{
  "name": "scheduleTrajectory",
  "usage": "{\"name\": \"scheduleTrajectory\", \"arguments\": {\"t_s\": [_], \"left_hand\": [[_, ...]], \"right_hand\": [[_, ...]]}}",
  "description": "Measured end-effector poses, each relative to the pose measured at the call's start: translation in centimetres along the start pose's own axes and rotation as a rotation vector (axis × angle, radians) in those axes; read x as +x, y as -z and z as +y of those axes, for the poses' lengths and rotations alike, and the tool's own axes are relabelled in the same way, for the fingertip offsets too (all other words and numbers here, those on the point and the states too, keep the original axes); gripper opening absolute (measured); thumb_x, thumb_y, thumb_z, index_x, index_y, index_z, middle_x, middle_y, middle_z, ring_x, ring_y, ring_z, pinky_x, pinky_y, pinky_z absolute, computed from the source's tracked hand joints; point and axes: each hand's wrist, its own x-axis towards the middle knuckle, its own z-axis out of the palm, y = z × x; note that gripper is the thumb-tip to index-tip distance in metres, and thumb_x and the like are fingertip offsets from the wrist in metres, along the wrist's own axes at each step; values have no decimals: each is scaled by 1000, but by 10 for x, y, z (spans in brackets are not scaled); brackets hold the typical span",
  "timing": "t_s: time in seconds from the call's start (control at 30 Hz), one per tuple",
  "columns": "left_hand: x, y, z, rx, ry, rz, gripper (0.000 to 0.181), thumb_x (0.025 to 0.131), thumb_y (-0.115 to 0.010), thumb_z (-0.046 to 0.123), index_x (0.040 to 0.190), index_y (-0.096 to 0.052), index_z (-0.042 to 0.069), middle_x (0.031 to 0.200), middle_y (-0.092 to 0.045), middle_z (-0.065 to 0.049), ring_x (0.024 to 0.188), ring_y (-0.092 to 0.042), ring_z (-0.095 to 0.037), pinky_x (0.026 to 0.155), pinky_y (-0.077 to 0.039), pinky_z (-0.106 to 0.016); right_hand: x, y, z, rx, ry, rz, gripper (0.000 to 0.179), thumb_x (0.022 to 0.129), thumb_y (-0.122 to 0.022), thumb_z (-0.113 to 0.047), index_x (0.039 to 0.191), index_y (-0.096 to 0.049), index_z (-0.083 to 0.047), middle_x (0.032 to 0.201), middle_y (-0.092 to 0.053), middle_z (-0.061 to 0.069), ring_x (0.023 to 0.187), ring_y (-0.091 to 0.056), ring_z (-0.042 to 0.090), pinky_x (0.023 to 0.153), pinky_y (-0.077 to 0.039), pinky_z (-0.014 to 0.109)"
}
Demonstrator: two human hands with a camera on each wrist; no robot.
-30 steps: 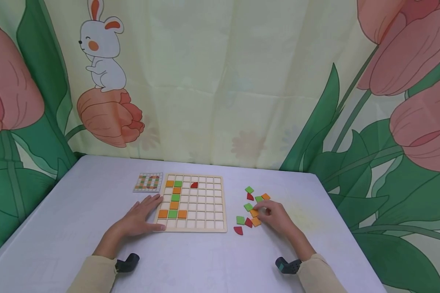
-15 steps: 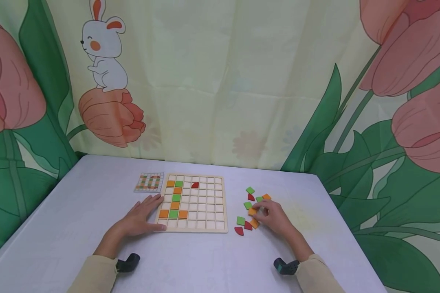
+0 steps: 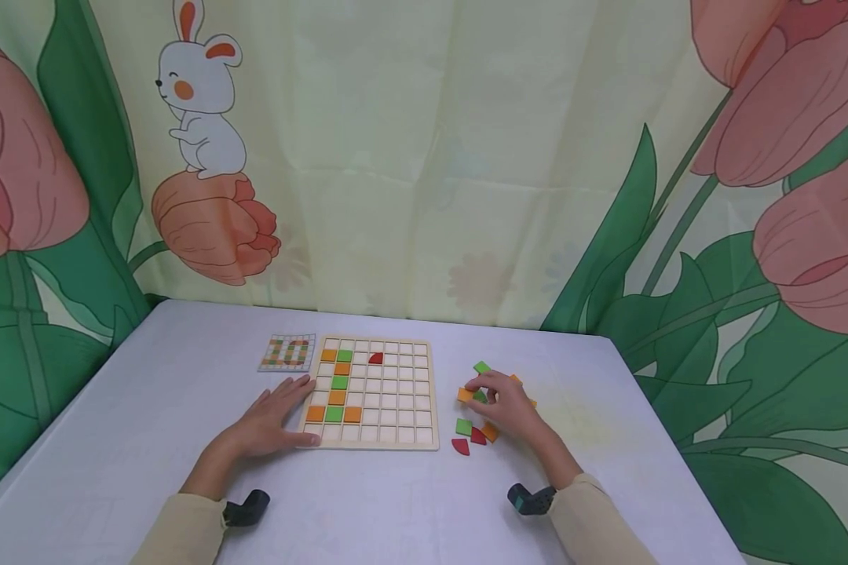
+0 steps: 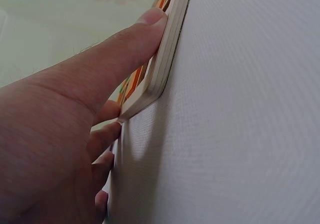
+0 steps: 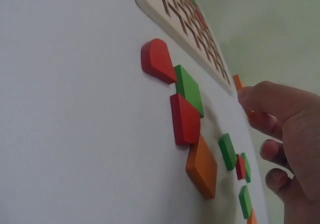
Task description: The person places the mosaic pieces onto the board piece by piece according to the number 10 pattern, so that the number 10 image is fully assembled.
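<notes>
A wooden grid board (image 3: 396, 449) lies on the table with orange and green square tiles in its left columns. One red quarter-circle tile (image 3: 376, 359) sits in an upper cell. My left hand (image 3: 272, 420) rests at the board's left side, fingers extended; in the left wrist view its thumb (image 4: 135, 38) lies on the frame. Between thumb and fingertips, my right hand (image 3: 509, 404) pinches an orange square tile (image 3: 464, 395), raised over loose tiles. Below that hand lie a green tile (image 3: 463, 426), a red quarter-circle (image 3: 460, 446) and an orange tile (image 5: 202, 168). Other tiles are partly hidden behind it.
A small pattern card (image 3: 286, 352) lies at the board's upper left corner. The white-covered table (image 3: 367, 510) ends at a printed curtain (image 3: 410, 157) behind. Another green tile (image 3: 481, 366) lies beyond the right hand.
My right hand has picked up an orange square tile from the loose pile and moved left with it toward the board. The left hand has stayed in place.
</notes>
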Motion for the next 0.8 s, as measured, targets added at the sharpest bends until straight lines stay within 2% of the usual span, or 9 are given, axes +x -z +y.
{"name": "scheduleTrajectory", "arguments": {"t_s": [0.2,0.6,0.8], "left_hand": [[0,-1,-1,0,-1,5,102,72,-76,57,152,-31,13,160,-24,-15,149,-12,-41,119,-6,-63],[1,-2,-3,12,1,8,102,72,-75,58,152,-31,13,160,-24,-14,149,-12,-40,119,-6,-63],[2,-2,-2,2,3,4,102,72,-75,59,152,-31,14,160,-24,-14,149,-11,-39,119,-5,-63]], "right_hand": [[15,-11,-11,-6,-24,-24,20,82,-77,-19,102,-75,-22,95,-67,-6,72,-51,14,58,-44,16],[45,-35,-33,36,-26,-88,20,85,-75,-22,105,-74,-21,99,-65,-6,76,-50,13,61,-44,19],[62,-45,-46,18,8,-97,20,85,-73,-21,105,-74,-18,99,-65,-6,79,-51,14,66,-44,22]]}}
